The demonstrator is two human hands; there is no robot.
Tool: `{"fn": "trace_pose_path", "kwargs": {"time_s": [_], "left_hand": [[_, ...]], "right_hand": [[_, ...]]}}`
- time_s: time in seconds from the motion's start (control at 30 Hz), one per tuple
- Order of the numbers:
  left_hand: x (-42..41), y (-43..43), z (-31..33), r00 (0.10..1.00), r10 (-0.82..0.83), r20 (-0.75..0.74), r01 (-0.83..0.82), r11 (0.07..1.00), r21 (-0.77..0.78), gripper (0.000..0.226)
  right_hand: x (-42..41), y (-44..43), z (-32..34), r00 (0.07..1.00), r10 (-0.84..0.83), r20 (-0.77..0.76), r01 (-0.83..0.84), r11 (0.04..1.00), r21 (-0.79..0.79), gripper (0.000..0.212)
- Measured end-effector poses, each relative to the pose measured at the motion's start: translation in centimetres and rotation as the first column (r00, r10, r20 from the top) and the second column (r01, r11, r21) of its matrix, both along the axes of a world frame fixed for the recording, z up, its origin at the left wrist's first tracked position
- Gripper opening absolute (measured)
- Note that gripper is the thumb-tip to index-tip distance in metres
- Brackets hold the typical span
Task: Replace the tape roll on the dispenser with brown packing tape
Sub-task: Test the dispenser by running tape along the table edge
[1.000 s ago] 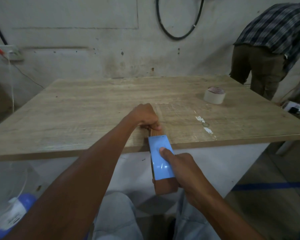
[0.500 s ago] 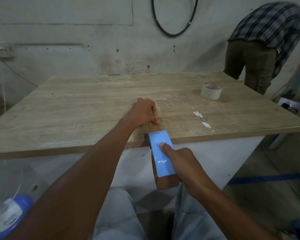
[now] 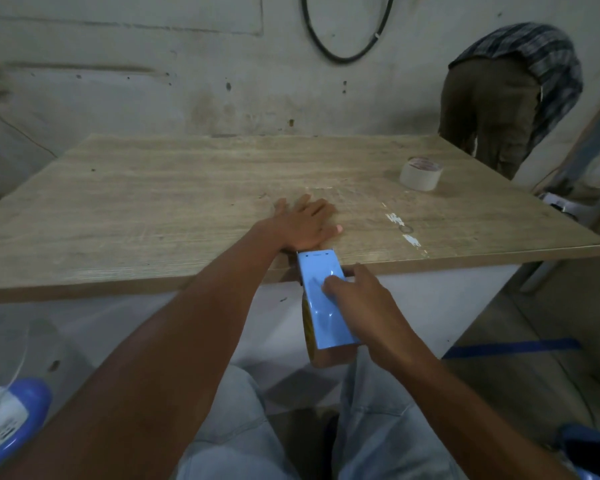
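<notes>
A light blue tape dispenser (image 3: 326, 303) with a brown packing tape roll (image 3: 329, 356) under it hangs at the front edge of the wooden table (image 3: 153, 209). My right hand (image 3: 357, 303) grips the dispenser from the right, fingers on its blue top. My left hand (image 3: 305, 221) lies flat on the tabletop just beyond the dispenser's front end, fingers spread, pressing on the surface. Whether tape lies under the palm is hidden. A pale, whitish tape roll (image 3: 420, 173) sits on the table at the far right.
Another person (image 3: 506, 98) in a checked shirt bends over beyond the table's far right corner. A black cable (image 3: 343, 57) loops on the wall. A blue and white object (image 3: 11, 417) lies on the floor at the lower left. My knees are below the table edge.
My left hand has opened from a closed grip at the dispenser's front end and now lies flat on the table. The dispenser and right hand stay at the table edge.
</notes>
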State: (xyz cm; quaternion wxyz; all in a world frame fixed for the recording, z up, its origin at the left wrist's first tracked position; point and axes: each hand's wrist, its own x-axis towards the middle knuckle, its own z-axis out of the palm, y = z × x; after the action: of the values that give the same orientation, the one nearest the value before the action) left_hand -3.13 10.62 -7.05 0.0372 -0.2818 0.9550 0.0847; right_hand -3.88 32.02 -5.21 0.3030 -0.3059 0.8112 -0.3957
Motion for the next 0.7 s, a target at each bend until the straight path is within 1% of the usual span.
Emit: {"fn": "trace_pose_path", "kwargs": {"time_s": [0.03, 0.07, 0.2, 0.3, 0.33, 0.4, 0.43, 0.53, 0.6, 0.7], "left_hand": [[-0.2, 0.0, 0.0, 1.0, 0.001, -0.006, -0.001, 1.0, -0.009, 0.071], [-0.3, -0.1, 0.0, 1.0, -0.001, -0.012, 0.0, 1.0, -0.021, 0.071], [-0.7, -0.4, -0.4, 0.997, -0.065, -0.032, 0.062, 0.996, -0.067, 0.067], [-0.6, -0.3, -0.4, 0.997, -0.061, -0.042, 0.059, 0.997, -0.057, 0.066], [-0.6, -0.3, -0.3, 0.997, -0.057, -0.044, 0.055, 0.997, -0.054, 0.066], [-0.4, -0.2, -0.3, 0.997, -0.056, -0.051, 0.054, 0.998, -0.042, 0.066], [-0.4, -0.2, -0.4, 0.997, -0.055, -0.052, 0.053, 0.998, -0.036, 0.066], [-0.5, -0.4, -0.5, 0.997, -0.055, -0.052, 0.053, 0.998, -0.037, 0.067], [-0.5, -0.5, -0.6, 0.996, -0.062, -0.057, 0.06, 0.997, -0.04, 0.067], [-0.4, -0.6, -0.5, 0.996, -0.066, -0.064, 0.064, 0.997, -0.032, 0.065]], "right_hand": [[-0.1, -0.3, 0.1, 1.0, 0.008, 0.01, -0.008, 1.0, 0.009, 0.028], [-0.2, -0.6, 0.1, 1.0, 0.012, 0.022, -0.012, 1.0, 0.014, 0.028], [-0.4, -1.5, 0.2, 0.999, 0.018, 0.027, -0.019, 0.999, 0.041, 0.044], [-0.3, -2.0, 0.4, 0.999, 0.004, 0.045, -0.006, 0.999, 0.042, 0.052], [-0.4, -2.3, 0.4, 0.996, 0.003, 0.085, -0.006, 0.999, 0.035, 0.05], [-0.4, -2.6, 0.6, 0.991, 0.01, 0.136, -0.015, 0.999, 0.04, 0.038], [-0.4, -2.6, 0.7, 0.992, 0.019, 0.124, -0.025, 0.999, 0.046, 0.035], [-0.5, -2.5, 0.7, 0.999, 0.031, 0.024, -0.033, 0.998, 0.053, 0.037], [-0.4, -2.3, 0.7, 0.997, 0.072, -0.02, -0.071, 0.996, 0.049, 0.037], [-0.5, -2.2, 0.7, 0.994, 0.1, -0.032, -0.099, 0.994, 0.038, 0.039]]}}
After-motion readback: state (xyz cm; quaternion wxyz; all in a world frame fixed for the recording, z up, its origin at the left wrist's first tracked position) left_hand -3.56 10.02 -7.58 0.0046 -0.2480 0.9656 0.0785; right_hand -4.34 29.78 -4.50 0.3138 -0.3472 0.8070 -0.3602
